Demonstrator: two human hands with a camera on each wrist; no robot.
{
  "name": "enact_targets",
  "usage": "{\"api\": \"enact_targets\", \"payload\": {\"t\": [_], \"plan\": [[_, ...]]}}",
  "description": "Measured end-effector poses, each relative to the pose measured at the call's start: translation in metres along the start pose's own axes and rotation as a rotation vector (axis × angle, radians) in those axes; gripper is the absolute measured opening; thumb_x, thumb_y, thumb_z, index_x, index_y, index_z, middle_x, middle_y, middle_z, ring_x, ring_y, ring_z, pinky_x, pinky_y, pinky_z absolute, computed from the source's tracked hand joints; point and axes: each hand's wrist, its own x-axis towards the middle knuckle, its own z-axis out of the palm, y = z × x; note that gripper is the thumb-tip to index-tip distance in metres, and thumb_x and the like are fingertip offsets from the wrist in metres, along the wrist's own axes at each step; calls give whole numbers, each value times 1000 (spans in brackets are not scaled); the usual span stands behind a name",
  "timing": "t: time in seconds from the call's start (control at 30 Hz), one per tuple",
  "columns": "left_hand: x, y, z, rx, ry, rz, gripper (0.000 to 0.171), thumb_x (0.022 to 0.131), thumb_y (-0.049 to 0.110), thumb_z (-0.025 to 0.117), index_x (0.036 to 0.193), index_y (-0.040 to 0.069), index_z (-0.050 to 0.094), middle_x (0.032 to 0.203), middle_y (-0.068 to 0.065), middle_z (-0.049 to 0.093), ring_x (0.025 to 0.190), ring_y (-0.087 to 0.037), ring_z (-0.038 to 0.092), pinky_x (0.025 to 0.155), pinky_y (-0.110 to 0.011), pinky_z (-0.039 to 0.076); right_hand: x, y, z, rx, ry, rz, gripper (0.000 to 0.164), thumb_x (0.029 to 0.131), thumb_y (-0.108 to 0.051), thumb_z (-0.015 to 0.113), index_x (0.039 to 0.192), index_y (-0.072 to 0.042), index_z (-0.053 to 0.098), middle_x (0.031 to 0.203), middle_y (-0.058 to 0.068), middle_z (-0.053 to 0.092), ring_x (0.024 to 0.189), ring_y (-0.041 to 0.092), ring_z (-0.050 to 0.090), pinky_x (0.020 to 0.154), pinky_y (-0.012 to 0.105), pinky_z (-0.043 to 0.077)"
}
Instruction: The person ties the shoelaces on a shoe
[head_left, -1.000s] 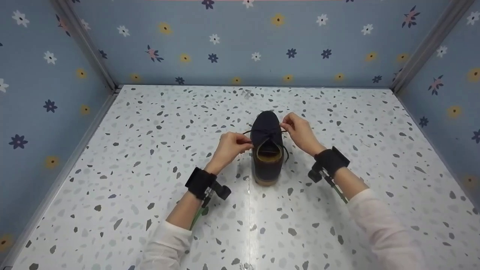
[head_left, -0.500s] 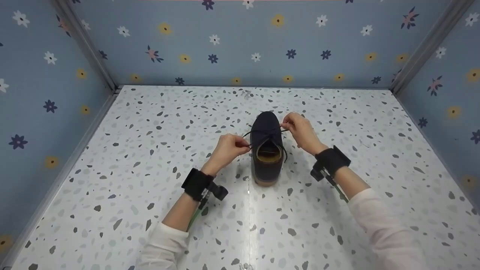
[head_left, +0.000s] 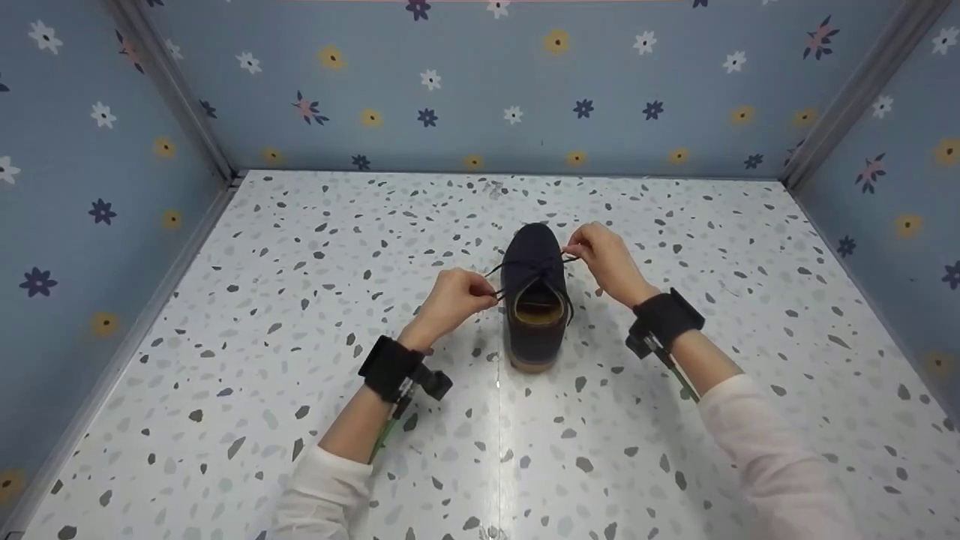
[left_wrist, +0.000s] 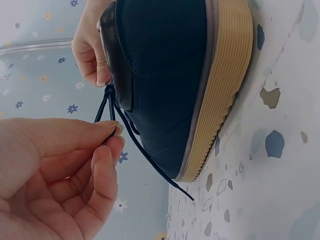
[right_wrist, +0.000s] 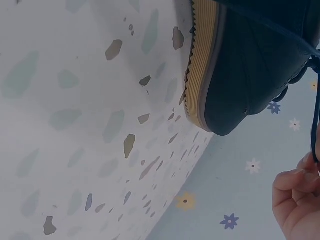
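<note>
A dark navy lace-up shoe [head_left: 535, 343] with a tan ribbed sole [left_wrist: 229, 60] stands upright on the tabletop, toe pointing away. At its left side my left hand [head_left: 453, 301] pinches a bow loop of the dark shoelace [left_wrist: 112, 112] between thumb and fingertips. My right hand [head_left: 609, 262], at the right of the toe, pinches the lace on that side, drawn out from the knot [left_wrist: 109, 90]. One loose lace end [left_wrist: 185, 192] hangs down the shoe's side in the left wrist view. The right fingertips lie partly outside the right wrist view.
The white speckled tabletop [head_left: 315, 247] extends around the shoe. Blue flowered panels [head_left: 480, 82] enclose it at the back and both sides, with grey metal posts [head_left: 169, 82] at the corners. Each wrist carries a black strap [head_left: 391, 369] with a small camera.
My left hand has drawn slightly left and toward me, widening the visible lace loop. The right hand has shifted slightly right, keeping its pinch. The shoe stays in place.
</note>
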Motion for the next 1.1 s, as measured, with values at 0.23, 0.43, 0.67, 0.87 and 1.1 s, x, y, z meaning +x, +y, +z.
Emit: {"api": "enact_targets", "payload": {"t": [0.23, 0.43, 0.67, 0.87, 1.1], "plan": [[-2, 1, -4, -7, -46, -13, 4, 59, 15, 58, 60, 11, 57, 54, 5, 51, 49, -7, 45, 45, -20, 35, 0, 2, -1, -11, 12, -101, 8, 68, -16, 48, 70, -8, 45, 67, -2, 39, 59, 8, 37, 50, 22, 29], [-4, 5, -7, 47, -69, -2, 5, 59, 9, 56, 63, 7, 58, 56, 4, 52, 48, -6, 45, 45, -18, 35, 0, 6, -3, 0, 6, -144, 8, 67, -13, 50, 69, -8, 44, 67, -2, 38, 59, 7, 36, 50, 21, 29], [-4, 9, -9, 135, -78, -25, 5, 57, 8, 56, 62, 8, 58, 54, 5, 50, 45, -8, 42, 42, -19, 34, 0, 7, -5, 18, -43, -148, 7, 68, -13, 49, 71, -9, 45, 68, -2, 38, 60, 7, 36, 50, 21, 29], [-5, 13, -11, 206, -128, -31, 5, 56, 7, 55, 60, 8, 58, 51, 5, 49, 41, -8, 40, 39, -20, 32, -1, 8, -6, 16, -52, -150, 7, 66, -14, 51, 70, -10, 45, 67, -3, 38, 58, 7, 34, 49, 21, 28], [-5, 15, -12, 209, -134, -17, 5, 56, 6, 54, 58, 9, 57, 50, 5, 48, 40, -8, 39, 39, -20, 32, -2, 9, -7, 30, -53, -130, 9, 66, -16, 50, 69, -9, 45, 67, -3, 38, 57, 8, 34, 48, 22, 27]]}}
